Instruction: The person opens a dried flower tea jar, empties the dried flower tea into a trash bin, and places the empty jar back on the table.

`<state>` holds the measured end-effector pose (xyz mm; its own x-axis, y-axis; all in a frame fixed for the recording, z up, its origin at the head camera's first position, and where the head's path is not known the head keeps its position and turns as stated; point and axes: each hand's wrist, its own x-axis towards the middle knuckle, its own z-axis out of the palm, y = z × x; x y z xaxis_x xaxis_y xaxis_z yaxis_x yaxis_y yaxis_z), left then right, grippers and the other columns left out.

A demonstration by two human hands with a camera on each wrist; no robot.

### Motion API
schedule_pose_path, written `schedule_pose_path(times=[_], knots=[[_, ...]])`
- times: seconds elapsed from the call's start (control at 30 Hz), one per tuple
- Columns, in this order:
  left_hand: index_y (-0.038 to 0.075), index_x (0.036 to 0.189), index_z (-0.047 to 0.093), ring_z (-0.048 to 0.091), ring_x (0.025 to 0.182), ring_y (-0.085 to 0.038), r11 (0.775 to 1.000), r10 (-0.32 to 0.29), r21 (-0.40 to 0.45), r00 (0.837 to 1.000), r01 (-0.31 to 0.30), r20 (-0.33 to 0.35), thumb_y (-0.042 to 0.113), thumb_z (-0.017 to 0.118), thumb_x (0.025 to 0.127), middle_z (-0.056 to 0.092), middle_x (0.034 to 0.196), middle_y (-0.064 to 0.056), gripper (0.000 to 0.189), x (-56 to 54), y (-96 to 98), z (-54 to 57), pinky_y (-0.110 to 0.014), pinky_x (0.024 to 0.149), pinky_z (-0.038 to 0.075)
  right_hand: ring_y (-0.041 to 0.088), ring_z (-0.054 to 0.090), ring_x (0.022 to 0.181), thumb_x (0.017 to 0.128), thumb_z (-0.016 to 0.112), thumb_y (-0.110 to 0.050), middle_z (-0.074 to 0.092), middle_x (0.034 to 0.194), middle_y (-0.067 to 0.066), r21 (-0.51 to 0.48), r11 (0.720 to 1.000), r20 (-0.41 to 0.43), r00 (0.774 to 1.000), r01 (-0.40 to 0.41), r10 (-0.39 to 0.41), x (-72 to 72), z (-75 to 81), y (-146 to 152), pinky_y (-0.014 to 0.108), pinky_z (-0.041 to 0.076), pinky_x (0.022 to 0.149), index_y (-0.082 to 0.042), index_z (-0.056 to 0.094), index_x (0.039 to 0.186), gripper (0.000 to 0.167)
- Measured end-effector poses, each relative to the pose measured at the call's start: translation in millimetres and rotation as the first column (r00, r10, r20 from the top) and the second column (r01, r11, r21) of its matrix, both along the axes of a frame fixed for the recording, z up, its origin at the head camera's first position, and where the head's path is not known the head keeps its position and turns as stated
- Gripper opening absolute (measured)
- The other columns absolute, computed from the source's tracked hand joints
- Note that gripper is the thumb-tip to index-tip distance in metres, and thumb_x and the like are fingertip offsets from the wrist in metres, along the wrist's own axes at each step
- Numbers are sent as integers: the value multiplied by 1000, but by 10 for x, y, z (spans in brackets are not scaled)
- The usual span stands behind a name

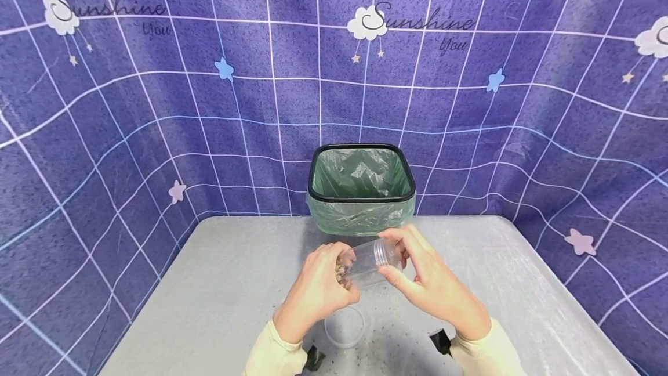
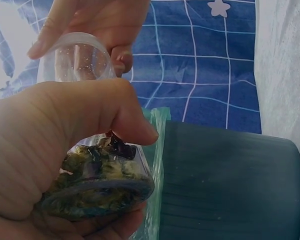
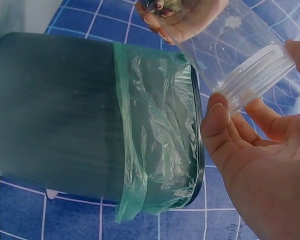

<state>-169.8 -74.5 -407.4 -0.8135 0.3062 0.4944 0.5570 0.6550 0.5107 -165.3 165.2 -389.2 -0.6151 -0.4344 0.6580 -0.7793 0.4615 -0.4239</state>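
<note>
A clear plastic jar is held tilted between both hands above the table, its threaded mouth to the right and higher than its base. My left hand grips the base end, fingers and thumb curled around it. Inside that end lie dried, yellowish-green and dark red plant pieces, partly hidden by the fingers. My right hand holds the threaded neck between thumb and fingers. On the table below the jar lies a clear round lid-like disc.
Just beyond the hands stands a dark bin with a black rim, lined with a green plastic bag. Small dark crumbs dot the grey table near the disc. A blue gridded curtain surrounds the table's back and sides.
</note>
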Motion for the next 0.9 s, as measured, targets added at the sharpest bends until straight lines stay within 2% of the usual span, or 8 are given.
schedule_pose_path(times=[0.5, 0.73, 0.9], knots=[[21, 97, 65, 55, 80, -10, 1000, -9, -19, 1000, 10, 11, 10, 74, 58, 65, 85, 8, 41, -6, -10, 5, -26, 70, 48, 9, 52, 91, 94, 74, -19, 54, 111, -2, 16, 996, -102, 991, -86, 87, -28, -9, 9, 22, 45, 79, -16, 51, 144, 55], [19, 98, 67, 56, 81, -11, 1000, -19, -17, 1000, 19, 25, 9, 74, 58, 64, 85, 10, 42, 0, -21, 3, -26, 71, 48, 9, 51, 96, 94, 73, -18, 53, 127, -4, 27, 993, -118, 986, -116, 119, -10, 14, 8, 22, 44, 82, -11, 51, 144, 55], [19, 98, 66, 55, 81, -11, 1000, -21, -18, 999, 22, 34, 9, 74, 58, 64, 85, 9, 42, -5, -20, 7, -26, 71, 48, 11, 51, 96, 94, 73, -15, 53, 132, -2, 36, 990, -126, 982, -133, 137, 1, 27, 12, 24, 45, 81, -11, 49, 145, 57]])
